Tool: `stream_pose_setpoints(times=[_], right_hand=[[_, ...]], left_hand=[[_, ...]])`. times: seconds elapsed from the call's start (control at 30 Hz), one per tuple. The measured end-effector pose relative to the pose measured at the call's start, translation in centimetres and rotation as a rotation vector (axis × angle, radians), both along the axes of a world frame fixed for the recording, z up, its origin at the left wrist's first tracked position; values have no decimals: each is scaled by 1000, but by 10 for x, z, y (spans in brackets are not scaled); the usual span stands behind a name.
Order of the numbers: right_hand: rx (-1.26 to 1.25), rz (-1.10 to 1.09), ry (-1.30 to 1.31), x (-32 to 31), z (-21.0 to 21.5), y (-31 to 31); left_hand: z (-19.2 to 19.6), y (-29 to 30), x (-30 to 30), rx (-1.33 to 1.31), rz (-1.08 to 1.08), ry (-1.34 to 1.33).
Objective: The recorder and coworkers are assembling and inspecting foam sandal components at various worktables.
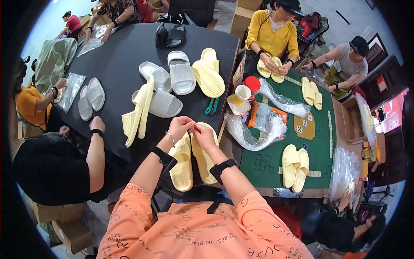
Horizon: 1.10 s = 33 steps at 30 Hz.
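two tables meet just ahead of the grip, a smooth black-topped table (pixel 125 47) to its left and a green-topped table (pixel 318 142) to its right, with people (pixel 271 34) around both. grey ribbed slippers (pixel 182 74) lie beyond the grip; a clear plastic bundle (pixel 255 139) curves to its right. a pale yellow pair on edge (pixel 147 101) crowds its left. the left hand (pixel 181 126) and right hand (pixel 204 134) meet, fingertips drawn in close, above pale yellow ribbed slippers (pixel 181 166); what they pinch, i cannot tell.
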State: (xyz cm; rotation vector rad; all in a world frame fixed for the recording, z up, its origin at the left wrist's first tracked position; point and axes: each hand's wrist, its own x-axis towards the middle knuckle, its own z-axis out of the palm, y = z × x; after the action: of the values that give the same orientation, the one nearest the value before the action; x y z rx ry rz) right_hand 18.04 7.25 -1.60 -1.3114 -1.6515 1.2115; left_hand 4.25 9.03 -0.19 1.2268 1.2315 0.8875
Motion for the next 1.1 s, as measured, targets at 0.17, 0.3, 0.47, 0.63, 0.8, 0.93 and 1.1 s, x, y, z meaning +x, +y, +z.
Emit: stream_pose_setpoints(times=[0.17,0.3,0.47,0.63,0.8,0.93,1.1], right_hand=[[-91,-85,373,10,-18,9],[-228,-258,920,10,-40,20],[-264,-147,876,-33,-45,19],[-273,-131,738,-12,-27,10],[21,-146,290,-9,-26,10],[28,-7,351,-11,2,-6],[-273,-201,748,0,-27,1]], left_hand=[[-14,0,14,85,123,-3],[-27,8,44,-86,113,-149],[-10,-7,36,-166,327,-340],[-108,39,6,70,196,36],[-112,49,-1,64,226,30],[-89,34,-5,-71,303,-438],[-31,2,37,125,157,44]])
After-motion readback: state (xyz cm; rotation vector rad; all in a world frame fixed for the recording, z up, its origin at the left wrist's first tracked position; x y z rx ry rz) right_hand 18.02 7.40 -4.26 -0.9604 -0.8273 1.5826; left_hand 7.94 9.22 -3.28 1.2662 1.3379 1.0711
